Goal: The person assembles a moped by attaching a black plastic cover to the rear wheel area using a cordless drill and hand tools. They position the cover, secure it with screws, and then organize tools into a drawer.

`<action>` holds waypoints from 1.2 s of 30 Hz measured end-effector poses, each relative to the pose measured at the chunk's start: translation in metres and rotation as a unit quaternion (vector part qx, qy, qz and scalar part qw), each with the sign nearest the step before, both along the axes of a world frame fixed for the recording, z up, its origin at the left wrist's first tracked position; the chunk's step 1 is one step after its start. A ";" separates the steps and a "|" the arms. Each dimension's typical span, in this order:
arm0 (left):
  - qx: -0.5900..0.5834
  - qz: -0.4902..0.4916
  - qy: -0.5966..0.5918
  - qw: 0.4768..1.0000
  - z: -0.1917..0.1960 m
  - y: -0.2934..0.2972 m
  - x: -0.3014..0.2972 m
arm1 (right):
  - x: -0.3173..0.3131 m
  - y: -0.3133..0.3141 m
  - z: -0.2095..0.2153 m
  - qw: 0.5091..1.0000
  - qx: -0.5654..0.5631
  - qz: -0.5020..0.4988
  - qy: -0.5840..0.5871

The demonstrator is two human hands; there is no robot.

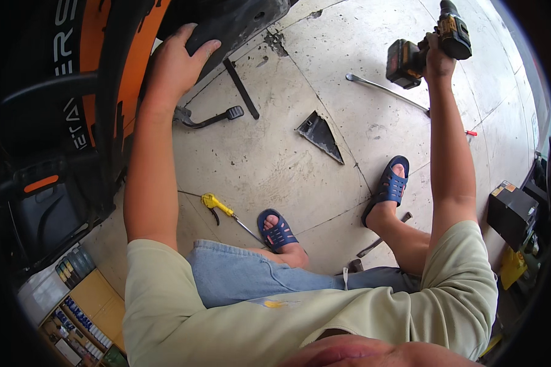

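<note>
My left hand [176, 58] rests on the dark plastic panel [232, 21] of an orange and black motorcycle [104, 79] at the upper left, fingers spread over its edge. My right hand [438, 60] is stretched out to the upper right and grips a black and yellow cordless drill [428, 43], held above the concrete floor. I am squatting, with blue sandals on both feet [277, 229] [388, 186].
On the floor lie a long metal bar [386, 90], a black triangular panel [320, 134], a black strap [241, 88], a foot peg lever [211, 117] and a yellow-handled tool [223, 209]. A black battery box [511, 211] sits right. A socket tray [79, 300] is lower left.
</note>
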State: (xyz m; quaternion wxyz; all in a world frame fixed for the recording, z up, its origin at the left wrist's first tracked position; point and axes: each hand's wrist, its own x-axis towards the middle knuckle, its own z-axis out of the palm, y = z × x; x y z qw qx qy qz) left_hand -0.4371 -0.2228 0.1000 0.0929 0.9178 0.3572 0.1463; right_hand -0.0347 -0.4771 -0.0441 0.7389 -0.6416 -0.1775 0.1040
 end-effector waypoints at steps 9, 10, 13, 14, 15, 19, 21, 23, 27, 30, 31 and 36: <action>-0.040 -0.264 0.152 0.952 -0.099 -0.117 -0.011 | 0.092 -0.037 -0.062 0.960 -0.209 -0.013 -0.188; -0.133 -0.210 0.214 0.945 -0.121 -0.127 -0.010 | 0.092 -0.038 -0.064 0.960 -0.232 -0.025 -0.154; -0.312 -0.025 0.276 0.908 -0.197 -0.148 -0.001 | 0.093 -0.049 -0.060 0.894 -0.413 -0.024 -0.175; -0.332 -0.012 0.271 0.903 -0.209 -0.150 0.006 | 0.082 -0.054 -0.058 0.912 -0.364 -0.013 -0.187; -0.351 0.001 0.266 0.898 -0.220 -0.151 0.013 | 0.081 -0.053 -0.055 0.921 -0.328 0.004 -0.209; -0.350 -0.036 0.263 0.898 -0.227 -0.163 0.029 | 0.099 -0.060 -0.035 0.813 -0.524 0.026 -0.251; -0.365 -0.013 0.224 0.904 -0.207 -0.165 0.037 | 0.056 -0.064 -0.021 0.700 -0.658 -0.103 -0.258; -0.370 -0.048 0.184 0.909 -0.149 -0.162 0.066 | 0.039 -0.103 -0.019 0.768 -0.632 0.103 -0.013; -0.005 -0.190 -0.022 0.981 -0.084 -0.178 0.067 | -0.128 -0.058 0.082 0.698 -0.420 0.390 0.429; 0.125 -0.199 -0.059 0.970 -0.062 -0.204 0.071 | -0.174 -0.029 0.102 0.741 -0.223 0.441 0.454; 0.148 -0.201 -0.098 0.963 -0.057 -0.209 0.073 | -0.179 -0.027 0.095 0.762 -0.188 0.441 0.435; -0.041 -0.190 -0.054 0.980 -0.044 -0.193 0.037 | -0.158 -0.022 0.063 0.777 -0.183 0.498 0.339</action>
